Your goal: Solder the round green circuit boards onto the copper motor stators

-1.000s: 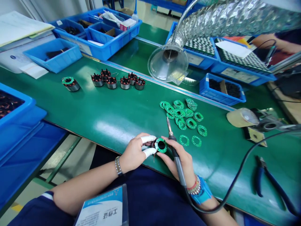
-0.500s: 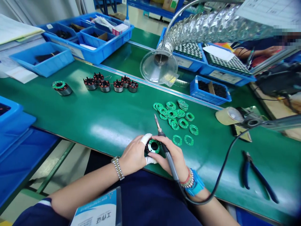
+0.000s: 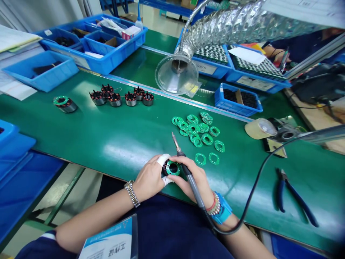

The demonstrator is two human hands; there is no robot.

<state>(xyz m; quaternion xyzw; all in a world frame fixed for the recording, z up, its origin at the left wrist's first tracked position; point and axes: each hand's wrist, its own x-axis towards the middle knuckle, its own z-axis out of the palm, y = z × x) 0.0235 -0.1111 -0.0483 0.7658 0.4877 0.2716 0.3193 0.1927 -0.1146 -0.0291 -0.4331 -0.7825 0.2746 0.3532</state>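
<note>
My left hand (image 3: 148, 178), with white finger cots on two fingers, is shut on a small motor stator (image 3: 171, 167) topped by a green ring-shaped circuit board. My right hand (image 3: 192, 178) grips a soldering iron (image 3: 188, 176), and its fingers lie against the stator's edge. The iron's bare metal tip points up and away, above the ring and not touching it. My fingers hide the stator's lower part. Several more stators (image 3: 115, 99) stand on the green mat, and loose green rings (image 3: 196, 129) lie in a scatter beyond my hands.
Blue-handled pliers (image 3: 293, 198) and a tape roll (image 3: 260, 128) lie to the right, crossed by the iron's black cable (image 3: 256, 187). A clear fume hood (image 3: 176, 73) on a foil duct (image 3: 223, 30) hangs ahead. Blue bins (image 3: 93, 45) line the back of the bench.
The whole view has drifted, with the bench sliding left. The iron's tip has swung left, from beside the ring to above it. Both hands keep their hold.
</note>
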